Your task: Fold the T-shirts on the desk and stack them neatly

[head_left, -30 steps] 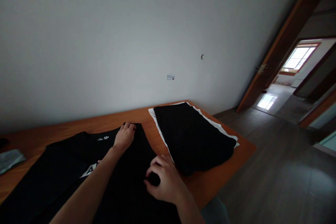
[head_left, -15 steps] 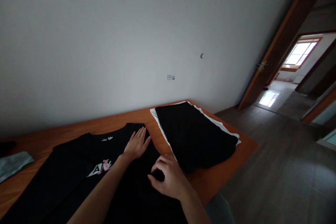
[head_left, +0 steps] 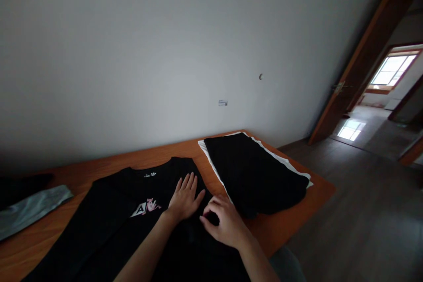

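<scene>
A black shirt (head_left: pixel 115 211) lies spread on the wooden table, with a white and pink print on its chest and a small label mark inside the neckline. My left hand (head_left: pixel 185 198) rests flat on the shirt near its right shoulder, fingers stretched out. Just to the right, my right hand (head_left: pixel 224 222) is curled into a pinch at the shirt's side, thumb and fingers meeting on the dark cloth. How much fabric is between them is hard to see against the black.
A folded black garment (head_left: pixel 254 172) lies on white cloth (head_left: pixel 299 169) at the right of the wooden table (head_left: pixel 325 187). Grey cloth (head_left: pixel 36 205) and a dark garment (head_left: pixel 20 189) are at the left. A wall (head_left: pixel 148 53) stands behind; an open door (head_left: pixel 357 57) is at right.
The view has turned a little to the left, so everything sits further right. My left hand has slid down from the shoulder toward me, closer to my right hand, which stays pinched.
</scene>
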Motion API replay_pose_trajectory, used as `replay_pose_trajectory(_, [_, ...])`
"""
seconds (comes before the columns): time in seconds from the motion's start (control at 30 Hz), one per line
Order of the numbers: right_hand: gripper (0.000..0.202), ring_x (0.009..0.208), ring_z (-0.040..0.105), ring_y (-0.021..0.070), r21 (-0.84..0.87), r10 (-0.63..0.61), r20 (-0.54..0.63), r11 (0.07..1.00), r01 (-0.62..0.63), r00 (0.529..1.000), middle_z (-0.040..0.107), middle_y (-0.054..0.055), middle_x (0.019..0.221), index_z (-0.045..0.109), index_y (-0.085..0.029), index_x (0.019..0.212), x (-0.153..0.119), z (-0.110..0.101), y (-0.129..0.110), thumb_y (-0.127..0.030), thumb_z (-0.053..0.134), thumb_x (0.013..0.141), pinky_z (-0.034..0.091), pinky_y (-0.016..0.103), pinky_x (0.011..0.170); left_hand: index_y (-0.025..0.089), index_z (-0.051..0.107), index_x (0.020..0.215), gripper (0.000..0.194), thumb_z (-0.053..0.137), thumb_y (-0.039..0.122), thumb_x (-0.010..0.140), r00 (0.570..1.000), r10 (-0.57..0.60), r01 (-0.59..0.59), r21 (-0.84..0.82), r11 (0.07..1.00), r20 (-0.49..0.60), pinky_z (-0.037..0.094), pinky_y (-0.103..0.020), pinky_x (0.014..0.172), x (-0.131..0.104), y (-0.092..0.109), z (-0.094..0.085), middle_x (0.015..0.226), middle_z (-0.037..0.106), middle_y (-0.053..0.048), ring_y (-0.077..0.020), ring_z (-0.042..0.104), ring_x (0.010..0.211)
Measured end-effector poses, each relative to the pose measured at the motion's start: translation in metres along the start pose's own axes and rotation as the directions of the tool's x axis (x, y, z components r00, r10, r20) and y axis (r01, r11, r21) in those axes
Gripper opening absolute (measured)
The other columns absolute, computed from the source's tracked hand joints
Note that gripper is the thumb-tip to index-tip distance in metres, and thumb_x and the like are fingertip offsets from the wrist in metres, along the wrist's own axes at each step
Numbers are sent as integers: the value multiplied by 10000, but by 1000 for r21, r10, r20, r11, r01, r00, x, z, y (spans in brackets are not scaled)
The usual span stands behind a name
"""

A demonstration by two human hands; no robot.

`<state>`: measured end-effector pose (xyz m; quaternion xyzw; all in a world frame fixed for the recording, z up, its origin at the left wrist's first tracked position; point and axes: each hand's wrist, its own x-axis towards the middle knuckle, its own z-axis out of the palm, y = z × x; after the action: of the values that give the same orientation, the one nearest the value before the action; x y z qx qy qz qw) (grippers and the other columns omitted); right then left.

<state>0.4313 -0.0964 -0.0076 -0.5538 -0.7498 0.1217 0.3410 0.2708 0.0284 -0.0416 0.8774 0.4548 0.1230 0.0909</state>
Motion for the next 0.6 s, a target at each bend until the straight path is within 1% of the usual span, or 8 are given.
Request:
replay_pose_trajectory(0.1, [24, 907, 629, 188, -20, -17, -10, 1000, 16, 1000, 665, 16, 911, 680, -227, 860, -1, 1, 1, -232, 680, 884, 469, 311, 835, 121, 477, 1478, 636, 289, 516, 1017, 1000, 31, -31, -81, 996, 3, 288, -450, 1245, -7, -6, -14, 1588, 442, -143, -243, 364, 1495])
replay_pose_trajectory(0.17, [98, 890, 627, 185, -26, -28, -10, 999, 28, 1000, 663, 15, 899, 669, -226, 851, -2, 2, 1, -259, 630, 934, 469, 313, 832, 163, 471, 1482, 591, 243, 478, 1038, 999, 47, -50, -127, 991, -21, 350, -364, 1216, -21, -15, -30, 1581, 473, -100, -176, 428, 1459])
replay_pose_trajectory(0.27, [211, 885, 632, 189, -79, -35, -7, 996, 34, 999, 665, 26, 901, 656, -225, 842, -1, 4, 0, -307, 544, 1001, 467, 324, 833, 213, 492, 1462, 531, 271, 443, 1039, 991, 69, -85, -143, 986, -116, 384, -392, 1204, -54, -39, -59, 1572, 492, -80, -184, 457, 1443])
replay_pose_trajectory(0.33, [289, 852, 637, 194, -164, -11, -16, 986, 8, 1000, 661, 32, 858, 648, -220, 813, 5, 6, -4, -307, 481, 1031, 460, 350, 844, 192, 493, 1459, 521, 314, 420, 1026, 984, 59, -73, -81, 994, -169, 386, -441, 1205, -78, -66, -79, 1563, 499, -106, -220, 467, 1436])
replay_pose_trajectory(0.4, [338, 824, 643, 205, -242, 15, -21, 970, -20, 1000, 659, 39, 811, 641, -214, 780, 15, 9, -12, -287, 440, 1041, 456, 382, 858, 143, 481, 1466, 539, 330, 390, 1011, 980, -4, 9, 27, 1000, -200, 383, -465, 1203, -103, -102, -93, 1559, 495, -146, -246, 471, 1434])
replay_pose_trajectory(0.47, [308, 848, 654, 219, -257, 11, -11, 966, -13, 1000, 680, 53, 845, 658, -215, 816, 29, 15, -21, -262, 442, 1030, 470, 395, 867, 149, 507, 1450, 530, 335, 348, 991, 970, -77, 107, 122, 987, -230, 389, -490, 1194, -126, -142, -99, 1544, 514, -147, -270, 482, 1426])
replay_pose_trajectory(0.53, [233, 1011, 664, 246, -214, -27, 7, 976, 28, 1000, 712, 94, 1058, 693, -213, 984, 44, 26, -29, -256, 466, 1012, 486, 401, 931, 169, 525, 1450, 534, 362, 361, 979, 961, -134, 182, 185, 966, -243, 394, -507, 1185, -149, -177, -96, 1556, 495, -144, -293, 473, 1430])
replay_pose_trajectory(0.6, [299, 1283, 571, 288, -192, -54, 54, 979, 63, 997, 614, 145, 1385, 658, -209, 1237, 58, 40, -31, -295, 488, 1006, 441, 442, 1062, 203, 497, 1483, 559, 393, 414, 976, 965, -161, 210, 239, 948, -209, 418, -521, 1161, -169, -202, -86, 1571, 467, -133, -306, 436, 1451])
